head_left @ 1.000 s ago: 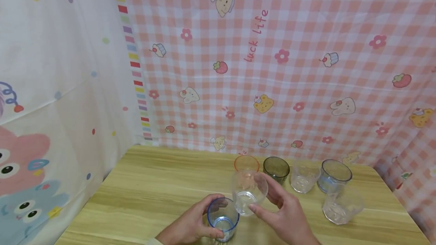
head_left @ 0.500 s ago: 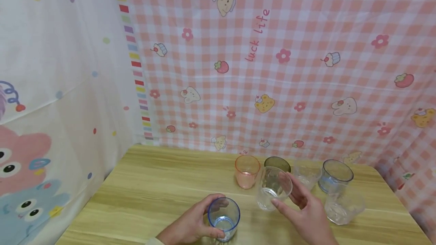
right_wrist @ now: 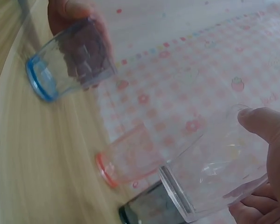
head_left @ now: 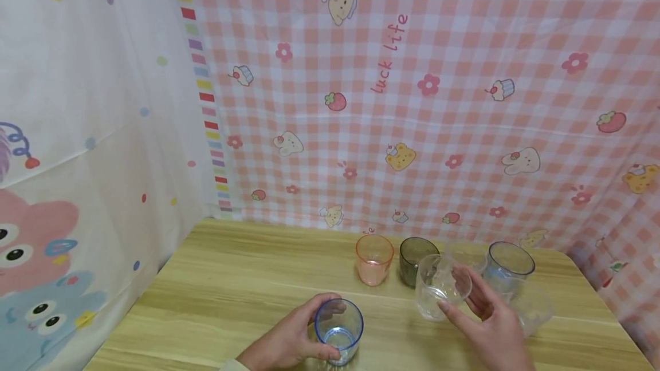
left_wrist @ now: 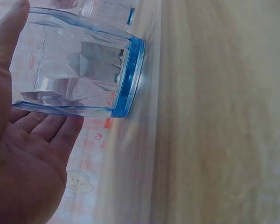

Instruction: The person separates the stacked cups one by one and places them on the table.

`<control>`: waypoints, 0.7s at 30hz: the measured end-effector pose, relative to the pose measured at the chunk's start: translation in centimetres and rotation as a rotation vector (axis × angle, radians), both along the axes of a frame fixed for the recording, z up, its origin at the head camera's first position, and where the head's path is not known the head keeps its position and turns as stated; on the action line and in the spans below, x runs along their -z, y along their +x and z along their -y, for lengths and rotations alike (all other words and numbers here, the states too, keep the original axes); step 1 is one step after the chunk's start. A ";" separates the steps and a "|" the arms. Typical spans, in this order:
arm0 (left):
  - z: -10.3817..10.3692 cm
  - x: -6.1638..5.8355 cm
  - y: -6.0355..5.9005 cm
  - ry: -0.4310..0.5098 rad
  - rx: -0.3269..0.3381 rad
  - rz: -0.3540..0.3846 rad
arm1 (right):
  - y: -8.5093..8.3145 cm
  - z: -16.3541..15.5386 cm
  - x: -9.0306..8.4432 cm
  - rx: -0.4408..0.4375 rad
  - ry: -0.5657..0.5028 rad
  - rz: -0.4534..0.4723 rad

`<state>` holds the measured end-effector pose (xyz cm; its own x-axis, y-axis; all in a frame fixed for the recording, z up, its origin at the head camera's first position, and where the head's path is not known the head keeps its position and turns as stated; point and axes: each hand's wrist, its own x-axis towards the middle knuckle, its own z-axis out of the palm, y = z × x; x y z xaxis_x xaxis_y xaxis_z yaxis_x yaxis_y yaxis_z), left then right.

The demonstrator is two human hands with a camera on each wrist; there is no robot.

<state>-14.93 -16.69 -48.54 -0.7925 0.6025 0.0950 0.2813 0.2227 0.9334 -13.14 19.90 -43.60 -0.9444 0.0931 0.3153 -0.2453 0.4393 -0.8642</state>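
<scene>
My left hand grips a clear cup with a blue rim and blue base near the table's front, thumb on the near side. In the left wrist view, the base of this blue cup is close to the tabletop; I cannot tell whether it touches. To the right, my right hand holds a colourless clear cup, slightly tilted, between thumb and fingers. The right wrist view shows that clear cup raised off the table. Its far side overlaps the cups behind.
Along the back of the wooden table stand an orange cup, a dark grey-green cup, a clear cup and a blue-grey cup. Another clear cup, partly hidden by my right hand, stands at the right. Patterned cloth hangs behind.
My right hand has carried the clear cup rightward, away from the blue cup and past the orange and dark cups. My left hand and the blue cup have stayed put.
</scene>
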 end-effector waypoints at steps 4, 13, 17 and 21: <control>0.0 0.0 0.0 0.009 0.004 0.004 | 0.0 -0.7 0.5 0.038 -0.016 0.031; 0.0 -0.1 0.1 0.000 -0.007 0.020 | -0.2 -2.0 1.7 0.103 -0.042 0.075; 0.0 0.0 0.1 0.002 -0.008 0.021 | -0.3 -2.5 2.2 0.120 -0.054 0.096; 0.0 0.2 0.0 0.014 0.000 0.018 | -0.5 -2.9 2.7 0.138 -0.056 0.141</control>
<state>-14.94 -16.71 -48.74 -0.7943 0.6009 0.0894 0.2647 0.2099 0.9412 -13.60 22.82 -46.34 -0.9560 0.2380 0.1716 -0.0610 0.4109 -0.9096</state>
